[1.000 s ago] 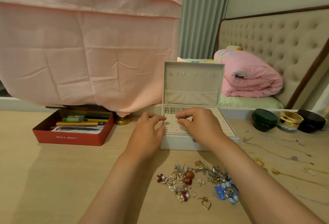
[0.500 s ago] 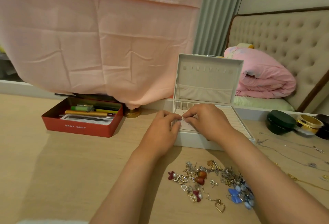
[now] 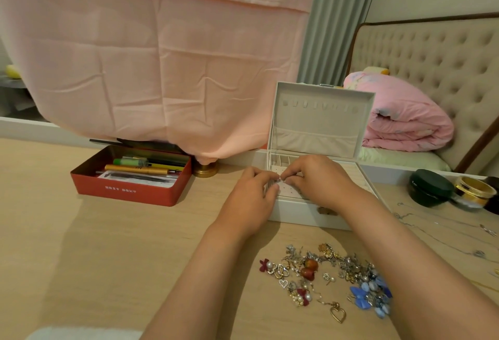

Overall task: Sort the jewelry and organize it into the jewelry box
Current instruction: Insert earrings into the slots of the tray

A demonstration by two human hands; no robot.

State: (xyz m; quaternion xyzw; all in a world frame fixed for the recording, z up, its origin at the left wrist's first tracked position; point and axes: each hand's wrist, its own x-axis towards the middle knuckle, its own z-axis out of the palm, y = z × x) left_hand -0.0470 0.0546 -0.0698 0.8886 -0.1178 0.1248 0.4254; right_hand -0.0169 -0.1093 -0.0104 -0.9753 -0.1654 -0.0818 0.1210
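Together, the left hand (image 3: 251, 199) and right hand (image 3: 318, 181) pinch an indistinct tiny piece (image 3: 280, 179) over the jewelry box (image 3: 321, 112).

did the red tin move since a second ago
No. The red tin still sits just left of the brass base under the pink cloth. Its shift across the picture comes from the camera turning.

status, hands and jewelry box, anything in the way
Left hand and right hand pinching small silver piece over jewelry box earring panel. Lid up. Jewelry pile unsorted before box, nothing blocking.
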